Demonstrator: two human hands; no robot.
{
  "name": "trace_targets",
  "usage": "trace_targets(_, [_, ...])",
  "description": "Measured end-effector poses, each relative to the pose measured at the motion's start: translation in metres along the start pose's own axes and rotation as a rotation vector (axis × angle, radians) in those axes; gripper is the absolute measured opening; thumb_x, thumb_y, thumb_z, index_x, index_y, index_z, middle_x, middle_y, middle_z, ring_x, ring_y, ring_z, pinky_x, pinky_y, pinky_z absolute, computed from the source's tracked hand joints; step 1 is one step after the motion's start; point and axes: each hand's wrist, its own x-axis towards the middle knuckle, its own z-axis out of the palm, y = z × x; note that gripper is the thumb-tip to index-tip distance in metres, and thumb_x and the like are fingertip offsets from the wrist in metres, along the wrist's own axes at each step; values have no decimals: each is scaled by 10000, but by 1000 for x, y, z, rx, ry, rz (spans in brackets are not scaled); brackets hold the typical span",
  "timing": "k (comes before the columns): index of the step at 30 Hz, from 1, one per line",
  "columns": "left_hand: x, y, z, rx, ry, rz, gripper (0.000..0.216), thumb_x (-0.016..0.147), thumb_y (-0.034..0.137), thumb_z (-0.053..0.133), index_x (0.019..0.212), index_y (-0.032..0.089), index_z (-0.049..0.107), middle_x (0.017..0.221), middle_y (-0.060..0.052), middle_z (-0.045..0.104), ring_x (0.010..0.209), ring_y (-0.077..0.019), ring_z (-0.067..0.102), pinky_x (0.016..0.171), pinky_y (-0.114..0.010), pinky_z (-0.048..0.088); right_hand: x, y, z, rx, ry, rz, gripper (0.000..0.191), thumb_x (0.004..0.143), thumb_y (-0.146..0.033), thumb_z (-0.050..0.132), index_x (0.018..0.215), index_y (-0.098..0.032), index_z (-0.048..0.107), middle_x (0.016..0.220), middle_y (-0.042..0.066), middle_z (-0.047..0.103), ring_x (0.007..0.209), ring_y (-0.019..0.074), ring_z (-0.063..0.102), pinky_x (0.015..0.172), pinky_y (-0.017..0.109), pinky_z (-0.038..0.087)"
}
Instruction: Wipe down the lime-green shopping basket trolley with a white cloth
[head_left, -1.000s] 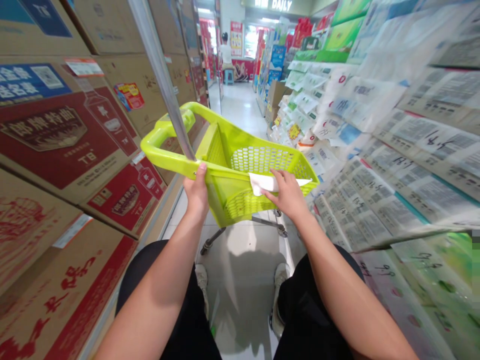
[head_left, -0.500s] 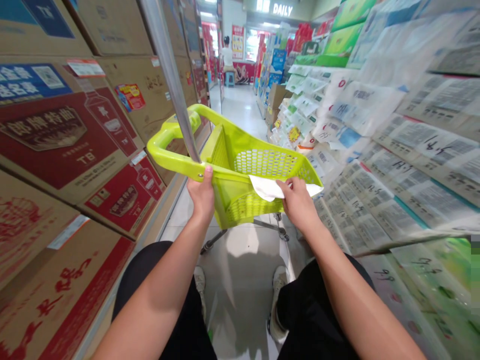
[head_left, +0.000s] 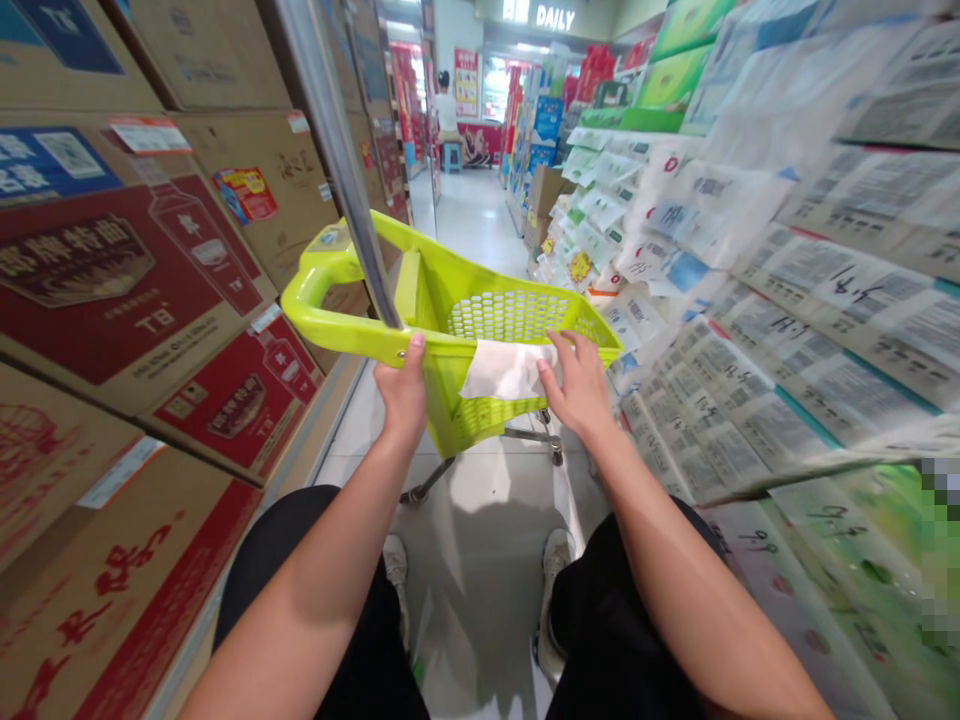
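Observation:
A lime-green wheeled shopping basket stands in the aisle in front of me. My left hand grips its near rim from below, thumb on the edge beside a grey metal handle pole. My right hand rests on the near right rim with fingers stretched out, pressing a white cloth or paper that hangs over the basket's outer wall. My knees in black trousers and my light shoes show below.
Stacked cardboard cartons with red print line the left shelf. Packs of white tissue fill the right shelves. The pale tiled aisle runs ahead to more shelving, where a person stands far off.
The white cloth has slid left and now drapes down the basket's near wall. My right hand went from pinching it to lying flat on it. The basket shifted slightly left.

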Motion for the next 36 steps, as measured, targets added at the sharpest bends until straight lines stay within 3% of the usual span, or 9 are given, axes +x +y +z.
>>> trace_targets(3, [2,0,-5,56,40,68,483,769,528,803,1033,128,745,1047,-108,771,995,-242,734,974,-367,565,21,20,15,-20,-33,32,568,1080,-495,319,1456,-151,571,1440,182,583,1352,322,483,1138,457,356])
trace_targets(6, [1,1,-9,75,54,116,476,774,517,792,1036,123,745,1056,-113,773,987,-240,734,954,-357,567,34,23,31,-32,-103,47,533,1092,-446,286,1124,-152,730,1122,162,728,1097,307,597,1027,432,391])
trace_targets(9, [-3,4,-11,82,49,116,485,777,520,778,1035,110,745,1047,-118,772,955,-241,737,907,-356,578,37,-6,45,-13,-76,-19,531,1106,-372,238,916,-177,694,937,137,728,920,280,599,916,400,384])
trace_targets(14, [-9,10,-11,85,28,113,454,803,520,760,980,102,765,987,-116,770,910,-225,732,881,-348,577,33,-80,54,96,43,-127,447,1121,-440,254,1013,-217,625,996,90,707,976,263,586,886,372,346])
trace_targets(17, [-7,10,-12,89,48,113,448,801,516,764,968,100,771,977,-119,773,890,-221,729,850,-336,575,32,-86,53,79,33,-136,462,1118,-496,272,969,-224,614,956,80,697,962,258,585,853,363,333])
trace_targets(25, [11,0,-19,96,50,127,504,788,572,738,1004,117,747,999,-100,763,934,-240,732,882,-360,571,28,12,50,-132,-7,18,418,1075,-396,377,829,-194,647,859,106,718,842,248,582,767,360,309])
trace_targets(30, [18,-1,-23,81,106,106,522,768,595,732,990,123,727,977,-88,752,917,-230,720,866,-349,571,16,76,36,-215,-56,134,387,1027,-332,377,859,-171,686,887,134,731,844,254,588,737,353,299])
trace_targets(33, [18,-1,-25,54,117,109,503,775,588,732,971,124,715,955,-75,739,887,-210,707,853,-337,570,9,95,32,-228,-78,194,402,1009,-297,353,845,-162,693,880,148,729,834,256,587,731,350,302])
trace_targets(36, [14,0,-26,44,97,113,489,798,587,721,968,128,711,955,-70,735,892,-204,708,863,-335,572,7,90,32,-254,-59,247,397,999,-282,353,864,-153,703,913,163,736,841,265,586,759,361,319])
